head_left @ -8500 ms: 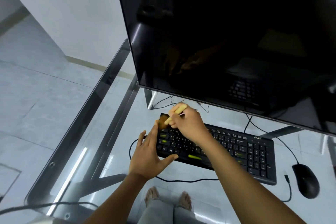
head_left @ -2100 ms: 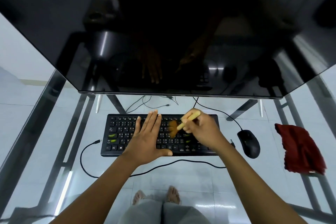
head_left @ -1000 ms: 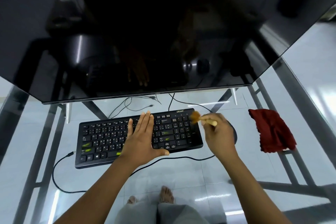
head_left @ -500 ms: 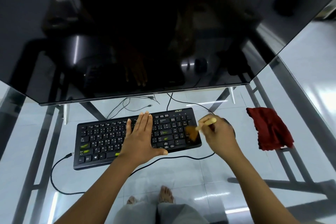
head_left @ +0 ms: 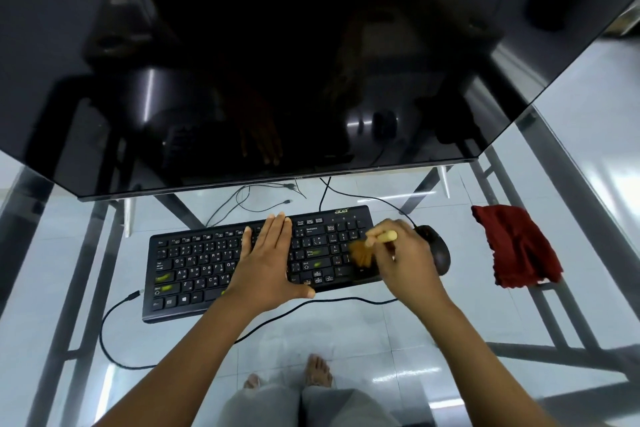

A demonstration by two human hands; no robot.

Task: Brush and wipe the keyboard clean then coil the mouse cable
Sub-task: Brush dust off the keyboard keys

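Swept down from the far right corner a second ago, the brush [head_left: 387, 236] now sets its bristles on the number pad of the black keyboard [head_left: 194, 270] on the glass tabletop [head_left: 346, 329], its handle pinched in the curled right hand [head_left: 405, 260], while the left hand [head_left: 266, 263] lies flat and open across the middle keys, with the mouse [head_left: 438, 250] just beyond the right hand, a red cloth [head_left: 516, 246] further right and the dark monitor [head_left: 311, 80] behind.

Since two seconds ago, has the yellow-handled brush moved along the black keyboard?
Yes. The yellow-handled brush has shifted right, from the middle of the black keyboard to its right end.
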